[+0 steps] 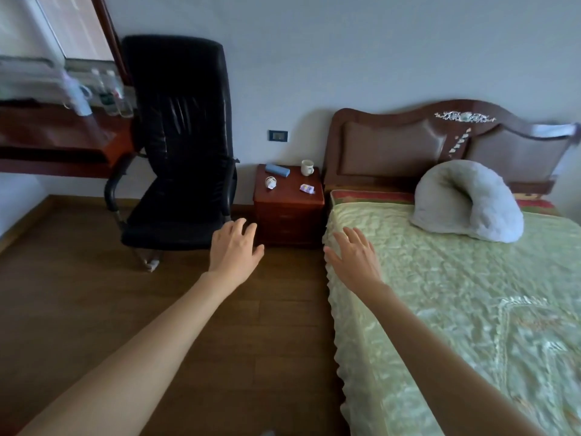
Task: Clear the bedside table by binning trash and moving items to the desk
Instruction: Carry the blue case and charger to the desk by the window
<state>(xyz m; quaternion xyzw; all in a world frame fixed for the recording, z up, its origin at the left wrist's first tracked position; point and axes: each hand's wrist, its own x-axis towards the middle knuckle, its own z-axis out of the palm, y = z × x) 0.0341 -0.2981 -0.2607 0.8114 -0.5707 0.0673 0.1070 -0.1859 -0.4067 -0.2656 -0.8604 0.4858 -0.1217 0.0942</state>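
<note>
A small red-brown bedside table (289, 212) stands against the far wall between a chair and the bed. On its top lie a blue case (277, 170) at the back left, a white mug (307, 167) at the back right, a crumpled white wrapper (270, 183) at the left and a small purple-and-white packet (307, 188) at the front right. My left hand (234, 250) and my right hand (355, 258) are stretched out in front of the table, both open and holding nothing. The dark wooden desk (63, 136) is at the far left.
A black office chair (179, 146) stands between the desk and the bedside table. Bottles and a jug (94, 92) stand on the desk. The bed with a green cover (456, 294) and a grey pillow (468, 199) fills the right. Wooden floor (94, 294) lies on the left.
</note>
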